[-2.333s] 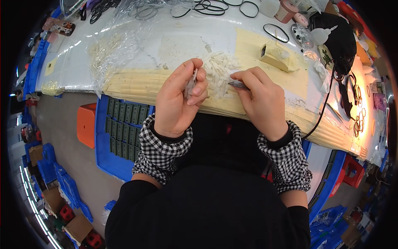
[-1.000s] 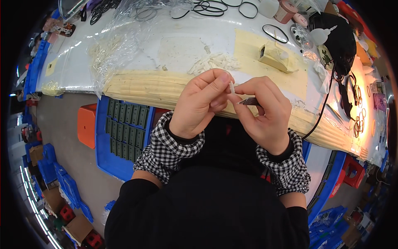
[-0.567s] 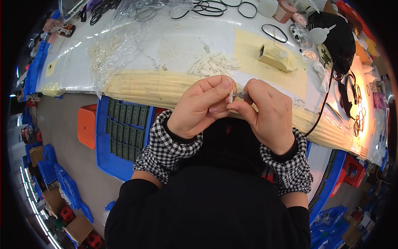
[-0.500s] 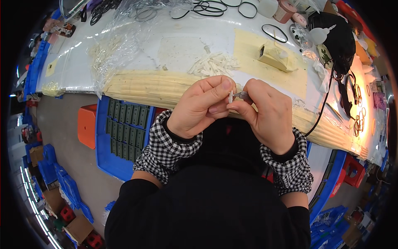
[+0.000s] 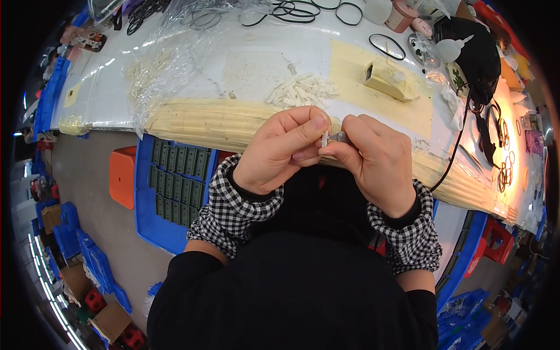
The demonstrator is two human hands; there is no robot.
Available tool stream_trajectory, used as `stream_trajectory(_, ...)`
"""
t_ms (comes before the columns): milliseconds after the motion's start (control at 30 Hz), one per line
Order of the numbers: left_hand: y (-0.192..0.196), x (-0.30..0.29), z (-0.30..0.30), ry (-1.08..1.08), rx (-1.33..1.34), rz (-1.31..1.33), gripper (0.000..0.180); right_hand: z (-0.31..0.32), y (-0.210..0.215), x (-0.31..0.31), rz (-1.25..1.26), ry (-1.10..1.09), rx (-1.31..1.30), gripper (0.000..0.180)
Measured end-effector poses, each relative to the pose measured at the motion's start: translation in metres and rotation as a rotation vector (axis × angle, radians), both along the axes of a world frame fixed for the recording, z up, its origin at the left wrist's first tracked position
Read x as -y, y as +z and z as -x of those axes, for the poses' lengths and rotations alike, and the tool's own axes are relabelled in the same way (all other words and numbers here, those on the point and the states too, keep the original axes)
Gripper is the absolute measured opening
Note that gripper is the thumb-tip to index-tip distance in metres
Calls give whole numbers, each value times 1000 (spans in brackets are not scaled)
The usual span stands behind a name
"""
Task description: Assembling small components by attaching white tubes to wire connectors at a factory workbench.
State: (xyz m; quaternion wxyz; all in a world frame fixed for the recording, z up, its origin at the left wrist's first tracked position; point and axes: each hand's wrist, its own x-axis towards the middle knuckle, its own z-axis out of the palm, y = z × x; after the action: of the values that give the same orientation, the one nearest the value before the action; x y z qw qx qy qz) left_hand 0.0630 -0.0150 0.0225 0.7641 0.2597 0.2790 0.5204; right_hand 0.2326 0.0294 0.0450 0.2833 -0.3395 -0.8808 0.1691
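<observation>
Between the thumb and fingers of my left hand (image 5: 280, 149) is a small white plastic piece (image 5: 325, 140), held upright with a notched edge showing. My right hand (image 5: 379, 157) pinches a small grey metal blade (image 5: 342, 137), its tip pointing left at the white piece. Whether the tip touches the piece is too small to tell. Both hands are close together above the table's near edge. Just beyond them lies a loose pile of thin white pieces (image 5: 300, 91).
Tan padding (image 5: 216, 121) runs along the table's front edge. A yellowish block (image 5: 388, 80) sits on the right, near a black cable (image 5: 454, 157) and a bright lamp glow. Clear plastic bags (image 5: 160, 70) lie left. Below stand a blue crate (image 5: 166, 233) of dark green parts and an orange stool (image 5: 121, 178).
The blade has turned a little in my right fingers, and its tip sits slightly lower. More of the white piece's notched edge shows. Both arms stay almost where they were.
</observation>
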Motion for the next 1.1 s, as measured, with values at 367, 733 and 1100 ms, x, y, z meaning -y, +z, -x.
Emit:
stream_trajectory(367, 0, 0, 2, 10, -11, -10, 22, 1, -3, -1, -46, -5, -37, 36)
stream_trajectory(733, 2, 2, 2, 24, -46, 3, 24, 1, -5, -1, -71, -11, -15, 37)
stream_trajectory(1100, 1, 2, 3, 37, -72, -21, 25, 0, -6, 0, -112, -16, 6, 38)
